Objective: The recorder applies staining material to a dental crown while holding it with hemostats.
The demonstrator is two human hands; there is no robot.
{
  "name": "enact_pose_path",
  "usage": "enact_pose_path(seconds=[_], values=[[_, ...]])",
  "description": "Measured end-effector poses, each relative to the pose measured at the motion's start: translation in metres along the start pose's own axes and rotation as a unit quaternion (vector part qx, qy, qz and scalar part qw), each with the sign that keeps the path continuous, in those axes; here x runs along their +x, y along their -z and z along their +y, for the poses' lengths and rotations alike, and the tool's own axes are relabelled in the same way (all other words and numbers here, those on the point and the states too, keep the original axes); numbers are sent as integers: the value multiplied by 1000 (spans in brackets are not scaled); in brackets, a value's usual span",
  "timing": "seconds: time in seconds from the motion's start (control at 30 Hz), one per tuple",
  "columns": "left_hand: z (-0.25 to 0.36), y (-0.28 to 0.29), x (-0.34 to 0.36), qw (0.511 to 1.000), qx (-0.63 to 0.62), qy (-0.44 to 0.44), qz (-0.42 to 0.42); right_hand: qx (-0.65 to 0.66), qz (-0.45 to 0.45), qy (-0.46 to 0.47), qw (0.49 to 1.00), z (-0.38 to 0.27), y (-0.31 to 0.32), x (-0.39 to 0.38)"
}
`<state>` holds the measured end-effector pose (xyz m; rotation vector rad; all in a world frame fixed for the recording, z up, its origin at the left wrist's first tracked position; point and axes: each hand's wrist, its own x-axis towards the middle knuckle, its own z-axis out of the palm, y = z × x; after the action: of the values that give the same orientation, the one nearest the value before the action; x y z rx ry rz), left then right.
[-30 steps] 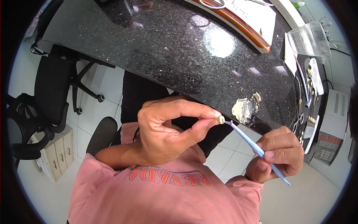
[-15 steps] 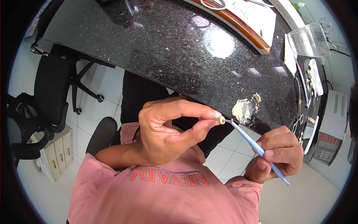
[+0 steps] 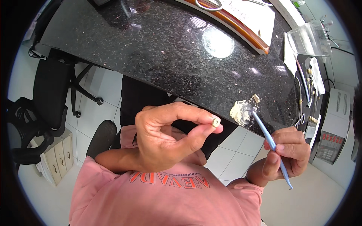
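Between thumb and forefinger, my left hand (image 3: 160,133) pinches a small cream, hollow piece that looks like a dental crown (image 3: 215,122), its opening turned upward. My right hand (image 3: 288,152) grips a slim light-blue dental spatula (image 3: 263,125) like a pen. The spatula's upper tip is at a smeared mound of cream paste (image 3: 237,112) near the counter's front edge; whether it touches the paste is hard to tell. A crumb of the same colour (image 3: 256,98) lies beside the mound. Spatula and crown are apart.
The black speckled counter (image 3: 151,52) runs across in front of me. At the back stands an orange-edged tray (image 3: 241,28) with scissors (image 3: 208,4) and white paper. Farther right are a clear plastic tub (image 3: 310,38) and several small tools. A black chair (image 3: 52,90) stands left.
The spatula's tip has left the crown and moved up and right to the paste. My left hand has shifted slightly left, still pinching the crown, whose opening now faces up more.
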<state>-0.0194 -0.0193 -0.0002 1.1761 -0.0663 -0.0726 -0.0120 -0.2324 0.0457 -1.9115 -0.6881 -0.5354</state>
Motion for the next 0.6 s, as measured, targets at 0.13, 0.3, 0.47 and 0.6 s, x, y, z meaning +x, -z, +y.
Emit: enact_pose_path(seconds=[0.13, 0.3, 0.47, 0.6], values=[[9, -5, 2, 994, -87, 67, -1, -35, 27, -19, 999, -2, -12, 3], [12, -3, 3, 984, -149, 99, -10, -33, 3, -26, 999, -3, -12, 4], [18, -5, 4, 978, -158, 137, 8, -26, 1, -24, 999, -3, -9, 3], [20, -6, 4, 975, -166, 146, 6, 2, -19, -23, 1000, -3, -5, 2]])
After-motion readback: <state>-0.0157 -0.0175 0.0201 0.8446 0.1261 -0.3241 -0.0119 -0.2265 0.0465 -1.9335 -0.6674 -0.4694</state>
